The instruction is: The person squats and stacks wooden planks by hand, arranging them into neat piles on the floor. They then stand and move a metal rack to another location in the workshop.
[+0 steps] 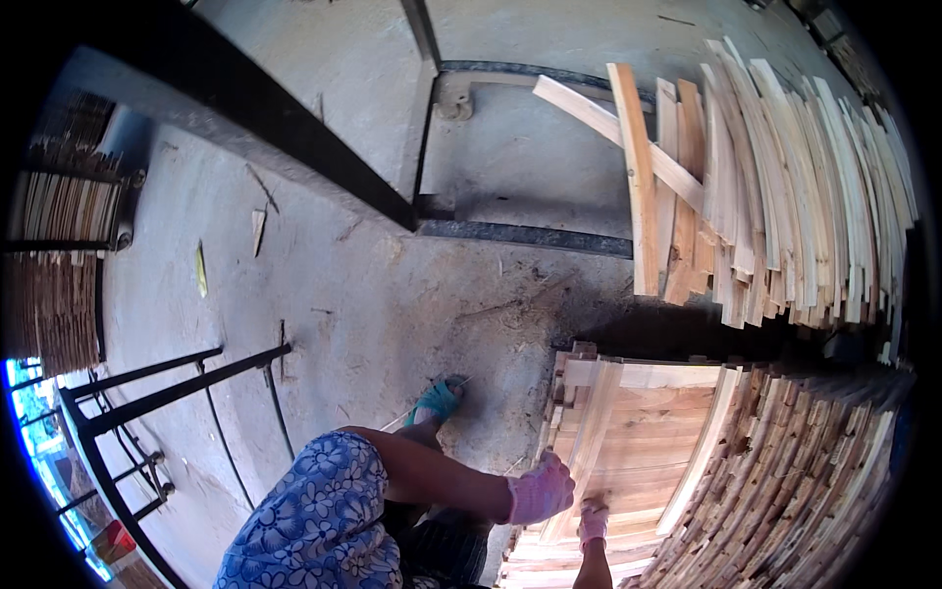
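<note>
My left hand [542,489], in a pink glove, is closed beside a long pale wooden strip [595,424] at the left of a flat stack of boards. Whatever its curled fingers hold, if anything, is hidden. Just to the right, my right hand [594,520] has a pink glove that leaves the fingertips bare. Its fingers are drawn together over the top layer of boards [643,432]; anything under them does not show. A second pale strip [699,450] runs across these boards farther right. My left arm comes out of a blue floral sleeve [319,501].
Tightly stacked boards [775,471] fill the lower right. Beyond them, long loose slats [785,196] lie in a pile. A dark metal frame [294,147] crosses the upper left, and a black rack [177,378] stands at left. My sandalled foot [438,399] is on the concrete floor.
</note>
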Motion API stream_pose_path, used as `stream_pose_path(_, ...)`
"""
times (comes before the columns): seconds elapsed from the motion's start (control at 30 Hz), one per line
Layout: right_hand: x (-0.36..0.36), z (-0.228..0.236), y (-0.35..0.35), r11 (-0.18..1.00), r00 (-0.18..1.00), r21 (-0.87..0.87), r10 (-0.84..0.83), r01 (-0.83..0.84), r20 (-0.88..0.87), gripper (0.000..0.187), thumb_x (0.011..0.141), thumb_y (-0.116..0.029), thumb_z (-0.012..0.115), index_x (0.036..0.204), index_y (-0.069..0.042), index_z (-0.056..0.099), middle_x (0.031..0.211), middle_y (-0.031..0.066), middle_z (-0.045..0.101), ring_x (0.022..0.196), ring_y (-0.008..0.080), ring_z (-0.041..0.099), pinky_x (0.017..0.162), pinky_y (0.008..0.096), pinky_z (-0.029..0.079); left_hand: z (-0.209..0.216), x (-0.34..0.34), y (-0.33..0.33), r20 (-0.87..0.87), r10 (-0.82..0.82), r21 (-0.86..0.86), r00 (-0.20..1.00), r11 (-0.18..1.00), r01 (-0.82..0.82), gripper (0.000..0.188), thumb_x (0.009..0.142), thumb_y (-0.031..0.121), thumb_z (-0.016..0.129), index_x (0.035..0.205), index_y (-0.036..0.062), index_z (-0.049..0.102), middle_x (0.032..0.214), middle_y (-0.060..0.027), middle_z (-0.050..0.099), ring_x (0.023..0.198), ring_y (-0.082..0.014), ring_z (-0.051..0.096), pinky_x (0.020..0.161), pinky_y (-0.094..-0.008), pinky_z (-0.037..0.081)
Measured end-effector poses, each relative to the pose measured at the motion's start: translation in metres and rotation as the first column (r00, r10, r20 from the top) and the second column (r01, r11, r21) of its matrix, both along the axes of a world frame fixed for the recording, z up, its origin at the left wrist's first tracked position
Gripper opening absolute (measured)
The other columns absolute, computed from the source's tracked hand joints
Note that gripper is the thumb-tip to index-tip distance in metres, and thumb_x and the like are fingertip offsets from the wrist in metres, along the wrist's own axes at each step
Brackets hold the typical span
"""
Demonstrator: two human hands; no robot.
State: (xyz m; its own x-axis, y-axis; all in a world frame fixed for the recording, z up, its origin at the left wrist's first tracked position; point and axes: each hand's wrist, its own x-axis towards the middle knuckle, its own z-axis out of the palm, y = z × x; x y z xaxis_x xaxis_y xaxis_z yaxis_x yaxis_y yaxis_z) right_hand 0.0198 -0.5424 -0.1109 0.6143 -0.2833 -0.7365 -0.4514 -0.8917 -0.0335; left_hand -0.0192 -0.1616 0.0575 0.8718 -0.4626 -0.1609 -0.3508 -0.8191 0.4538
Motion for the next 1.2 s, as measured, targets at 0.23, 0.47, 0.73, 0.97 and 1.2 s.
stream_pose_path(0.23,0.093,0.125,0.175,0.774,0.775,-0.098,0.631,-0.626,0.028,0.049,0.089,-0.044,0.061,0.118,-0.004,0.064,0.112,0.0251,0.065,0.101,0.0423,0.062,0.089,0.0506,0.047,-0.045,-0.03,-0.001,-0.216,0.312,-0.084,0.925,0.938,-0.336,0.018,0.075,0.026,0.068,0.088,0.0133,0.071,0.084,-0.0043,0.067,0.085,-0.0251,0.066,0.074,-0.0499,0.048)
stream_pose_path(0.47,0.055,0.293,0.403,0.342,0.574,0.512,0.709,-0.788,0.409,0.04,0.096,-0.027,0.061,0.129,-0.004,0.059,0.122,0.0185,0.061,0.113,0.03,0.06,0.1,0.0389,0.045,0.079,-0.108,0.04,-0.326,0.486,-0.205,0.811,0.801,-0.562,0.019,0.084,0.029,0.063,0.096,0.0139,0.067,0.089,-0.005,0.067,0.094,-0.0303,0.067,0.076,-0.0487,0.052)
stream_pose_path(0.73,-0.022,0.712,0.681,-0.383,0.811,0.741,-0.043,-0.552,0.583,0.104,0.083,-0.014,0.079,0.159,-0.007,0.008,0.157,0.0191,0.025,0.138,0.0288,0.037,0.116,0.0433,0.033,0.273,-0.224,0.16,-0.49,0.763,-0.115,0.422,0.423,-0.899,0.046,0.09,0.037,0.057,0.128,0.0113,0.06,0.117,-0.0168,0.065,0.114,-0.0364,0.061,0.094,-0.0493,0.05)
stream_pose_path(0.97,-0.025,0.73,0.763,0.133,0.594,0.639,-0.266,-0.757,0.759,0.104,0.08,-0.004,0.078,0.154,-0.004,0.006,0.148,0.0186,0.035,0.129,0.0272,0.044,0.114,0.0385,0.035,0.336,-0.252,0.215,-0.476,0.873,-0.135,0.105,0.046,-0.99,0.051,0.091,0.044,0.059,0.129,0.0105,0.059,0.12,-0.0196,0.064,0.111,-0.039,0.062,0.094,-0.0483,0.05)
stream_pose_path(1.2,-0.038,0.735,0.756,0.266,0.537,0.58,-0.22,-0.77,0.814,0.09,0.081,-0.017,0.076,0.147,0.002,0.017,0.135,0.0248,0.042,0.119,0.037,0.051,0.107,0.0425,0.041,0.371,-0.272,0.2,-0.605,0.76,-0.29,0.237,0.068,-0.955,0.057,0.09,0.046,0.06,0.131,0.0074,0.058,0.116,-0.0197,0.066,0.105,-0.0382,0.065,0.09,-0.045,0.052)
